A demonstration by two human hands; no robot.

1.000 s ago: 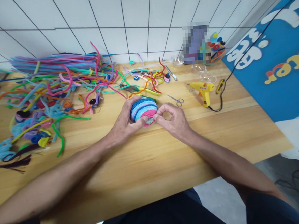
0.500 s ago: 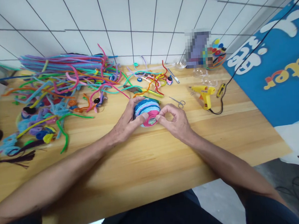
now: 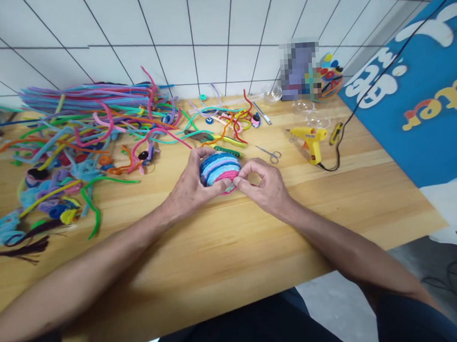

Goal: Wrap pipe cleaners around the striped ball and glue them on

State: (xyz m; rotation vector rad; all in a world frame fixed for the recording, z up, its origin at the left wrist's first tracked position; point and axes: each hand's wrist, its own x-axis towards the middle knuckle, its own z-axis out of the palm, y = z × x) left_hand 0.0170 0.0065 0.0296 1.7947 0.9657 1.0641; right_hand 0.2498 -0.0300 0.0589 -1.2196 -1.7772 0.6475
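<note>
A ball wrapped in rings of blue, light-blue, purple and pink pipe cleaner (image 3: 219,167) is held just above the wooden table. My left hand (image 3: 193,186) grips it from the left, fingers behind and thumb across the pink rings at the lower front. On the ball's right side, my right hand (image 3: 266,185) has thumb and forefinger pinched together at the edge of the pink pipe cleaner (image 3: 229,175). The fingertips hide most of what they pinch. Just behind the ball lie a small green brush (image 3: 227,150) and yellow-handled pliers (image 3: 211,137).
Loose pipe cleaners (image 3: 106,132) cover the table's left, with a bundle (image 3: 92,94) along the tiled wall. To the right are small scissors (image 3: 272,155), a yellow glue gun (image 3: 310,140) with a black cord, and clear plastic domes (image 3: 318,120). A blue lettered board (image 3: 440,148) stands at the right edge.
The ball has tilted, so less of its pink-ringed end shows and more of the blue bands. My left thumb has shifted across the pink rings; the right hand stays pinched beside it.
</note>
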